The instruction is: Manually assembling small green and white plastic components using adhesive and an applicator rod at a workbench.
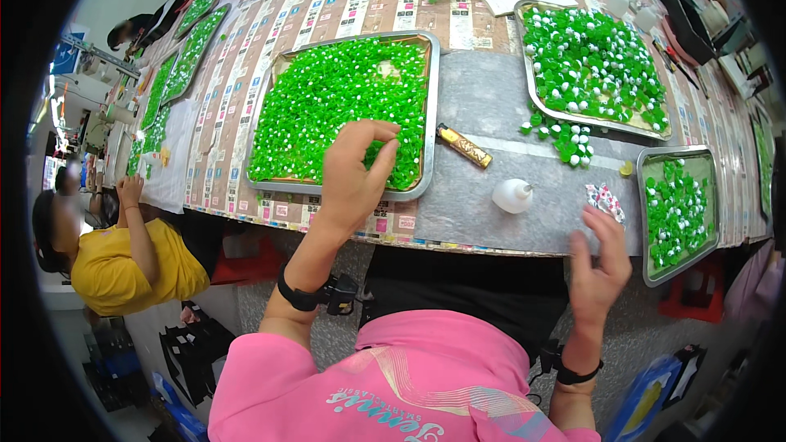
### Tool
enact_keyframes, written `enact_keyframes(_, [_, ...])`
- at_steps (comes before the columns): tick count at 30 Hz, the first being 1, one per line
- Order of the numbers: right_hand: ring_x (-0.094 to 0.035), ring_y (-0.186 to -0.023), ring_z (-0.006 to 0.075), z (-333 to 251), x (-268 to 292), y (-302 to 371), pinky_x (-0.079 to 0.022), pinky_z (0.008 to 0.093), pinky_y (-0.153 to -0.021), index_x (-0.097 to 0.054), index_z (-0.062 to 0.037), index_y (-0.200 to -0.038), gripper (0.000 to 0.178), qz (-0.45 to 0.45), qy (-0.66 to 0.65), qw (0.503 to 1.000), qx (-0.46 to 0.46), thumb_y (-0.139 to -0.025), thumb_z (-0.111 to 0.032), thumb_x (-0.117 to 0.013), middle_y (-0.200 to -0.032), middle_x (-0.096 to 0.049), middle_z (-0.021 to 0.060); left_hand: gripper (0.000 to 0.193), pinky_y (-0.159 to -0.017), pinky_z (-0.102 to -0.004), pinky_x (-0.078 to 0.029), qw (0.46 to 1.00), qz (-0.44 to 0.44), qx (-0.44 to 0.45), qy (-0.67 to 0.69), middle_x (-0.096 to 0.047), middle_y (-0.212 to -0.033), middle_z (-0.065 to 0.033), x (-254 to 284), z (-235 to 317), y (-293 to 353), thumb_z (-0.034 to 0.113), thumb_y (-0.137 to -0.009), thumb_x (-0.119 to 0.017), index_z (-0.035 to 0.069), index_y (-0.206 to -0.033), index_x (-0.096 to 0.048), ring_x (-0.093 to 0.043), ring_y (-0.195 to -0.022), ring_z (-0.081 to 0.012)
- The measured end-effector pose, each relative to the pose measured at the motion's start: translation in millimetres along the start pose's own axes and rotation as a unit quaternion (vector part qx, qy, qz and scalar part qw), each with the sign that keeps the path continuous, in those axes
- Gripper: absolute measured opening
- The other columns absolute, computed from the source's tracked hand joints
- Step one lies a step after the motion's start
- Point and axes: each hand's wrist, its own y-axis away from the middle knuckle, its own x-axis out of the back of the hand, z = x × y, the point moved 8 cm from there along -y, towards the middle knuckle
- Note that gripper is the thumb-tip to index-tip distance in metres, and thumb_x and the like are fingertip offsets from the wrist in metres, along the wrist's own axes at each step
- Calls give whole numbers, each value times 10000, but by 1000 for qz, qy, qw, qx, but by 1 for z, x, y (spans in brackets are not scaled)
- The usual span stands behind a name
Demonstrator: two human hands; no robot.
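Note:
My left hand (358, 176) is over the near right part of a large metal tray (432, 74) packed with small green pieces with white dots (327, 98). Its fingers are curled in toward the thumb; anything pinched at the tips cannot be told from the green behind. Apart from it, my right hand (602, 274) is at the table's front edge, fingers stretched and spread, holding nothing. Just beyond its fingertips lies a small floral cloth (604, 200). Between the hands are a white squeeze bottle (512, 196) and a yellow and black lighter (464, 146) on a grey mat (475, 90).
A second metal tray (530, 86) of green pieces with white balls stands far right, with several loose ones (569, 143) before it. A smaller tray (715, 188) overhangs the right front edge. At left a person in yellow (139, 266) works beside more green trays (192, 53).

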Motion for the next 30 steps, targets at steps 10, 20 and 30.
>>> enact_keyframes(10, [-605, -912, 266, -15, -90, -21, -473, 330, -799, -577, -35, -1136, 438, -95, -164, 982, -21, -721, 0, -715, -1025, -629, 122, 165, -758, -285, -567, 721, -140, 327, 594, -628, -990, -90, -52, 13, 52, 15, -875, -608, -6, -1039, -601, -650, -838, -157])
enact_keyframes(20, [-591, -858, 130, -9, -54, 17, -477, 266, -741, -519, -26, -1184, 405, -145, -319, 924, -153, -817, -53, -687, -967, -612, 75, 132, -774, -277, -567, 609, -230, 392, 650, -626, -1000, -97, -97, 41, 80, 33, -888, -594, 16, -1019, -587, -653, -859, -153])
enact_keyframes(30, [-581, -839, 114, -5, -50, 26, -474, 263, -740, -518, -49, -1189, 437, -147, -341, 909, -188, -808, -115, -721, -930, -589, 49, 180, -791, -273, -541, 741, -264, 294, 543, -609, -990, -77, -113, 67, 75, 23, -898, -573, -18, -1071, -604, -641, -884, -151])
